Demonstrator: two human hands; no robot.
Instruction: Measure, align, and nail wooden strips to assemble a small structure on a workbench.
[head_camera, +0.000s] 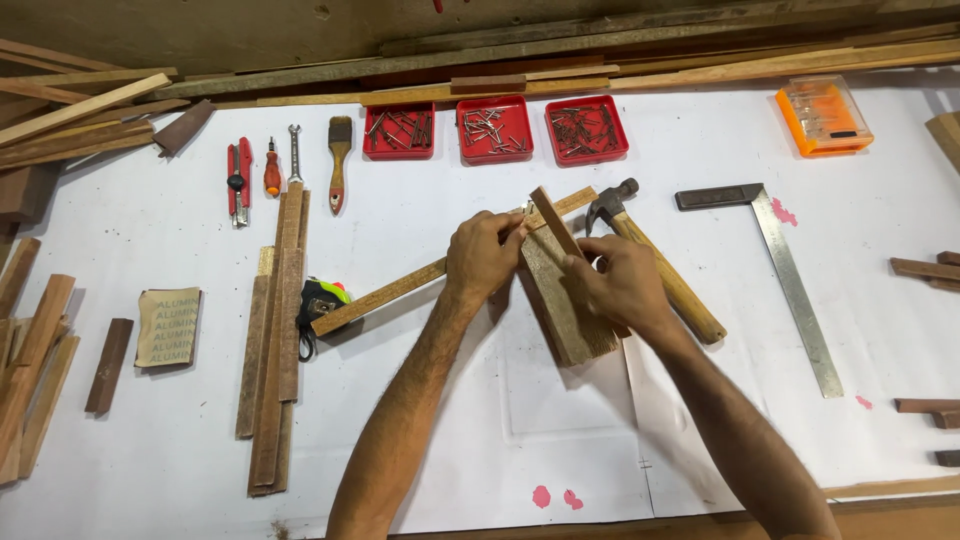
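We have both hands at the middle of the table. Our left hand is closed around the upper stretch of a long wooden strip that runs away down to its left. Our right hand presses a short narrow stick onto the flat wooden block lying under and between both hands; its fingers are curled over the pieces, gripping them. A hammer lies just beyond the right hand, its head near the stick's top end, and three red trays of nails sit farther ahead. We judge the loose stack could slip: the stick sits tilted on the block, so uneven pressure might skew it, and the long strip could swing and knock the tape measure beside its far end.
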